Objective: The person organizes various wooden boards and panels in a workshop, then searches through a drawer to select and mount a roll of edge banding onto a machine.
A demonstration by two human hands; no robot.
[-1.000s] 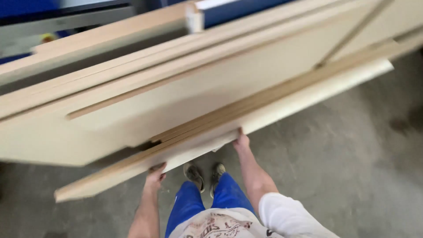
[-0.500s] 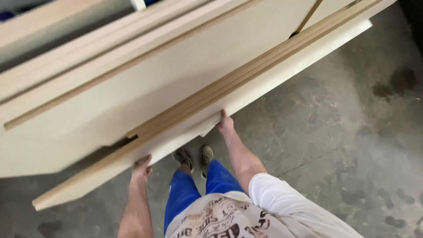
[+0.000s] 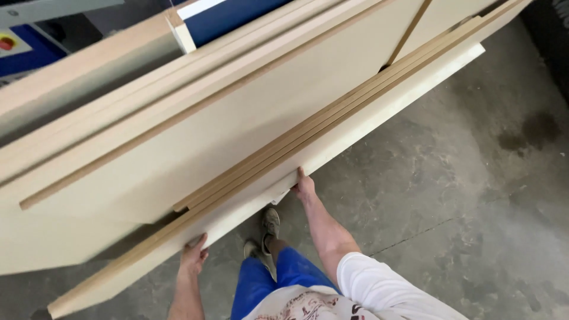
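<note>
While the long pale fibreboard panel [image 3: 367, 118] runs on a diagonal from lower left to upper right, both hands grip its near edge from below. The left hand [image 3: 193, 256] holds close to the panel's lower-left end; the right hand [image 3: 304, 188] clasps the edge nearer the middle (fingers hidden under the board). The panel lies in front of and above the person, beside a stack of similar boards [image 3: 148, 154], over the concrete floor [image 3: 462, 195].

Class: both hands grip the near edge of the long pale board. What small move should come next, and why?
Probably slide the left hand outward along the long pale fibreboard panel: both it and the right hand sit near one end, so the far end overhangs.
</note>
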